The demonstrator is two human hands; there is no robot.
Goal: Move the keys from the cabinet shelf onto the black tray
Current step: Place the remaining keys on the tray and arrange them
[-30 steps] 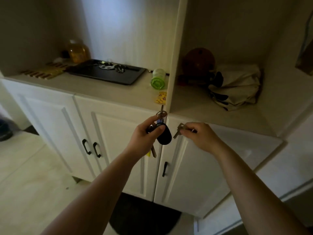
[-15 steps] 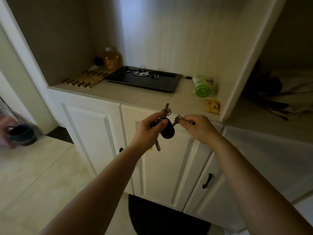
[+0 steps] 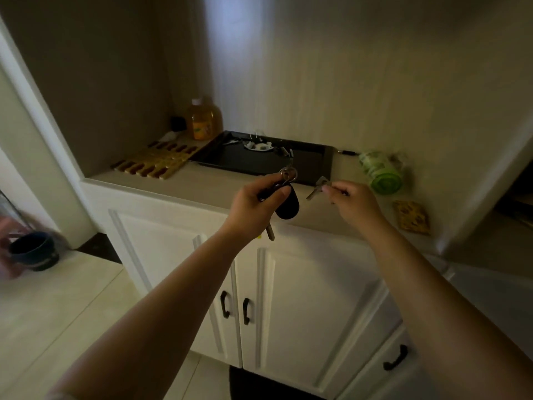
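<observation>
My left hand (image 3: pixel 253 202) grips a key bunch (image 3: pixel 287 202) with a black oval fob, a metal ring on top and a key hanging below. A single silver key (image 3: pixel 315 188) is pinched in my right hand (image 3: pixel 350 202), its blade pointing left. Both hands hover over the front edge of the cabinet shelf (image 3: pixel 202 183), just in front of the black tray (image 3: pixel 311 160). On the tray's far part lie other keys and a white tag (image 3: pixel 258 145).
An amber bottle (image 3: pixel 203 118) stands behind the tray's left end. A wooden slatted mat (image 3: pixel 155 160) lies left of the tray, a green-lidded jar (image 3: pixel 380 171) and a yellow packet (image 3: pixel 412 216) to its right. At the left edge another person's hand holds a dark cup (image 3: pixel 33 251).
The view has swung left and moved closer, so the tray now lies straight ahead. Both hands have risen from the door fronts to the shelf edge, still holding their keys.
</observation>
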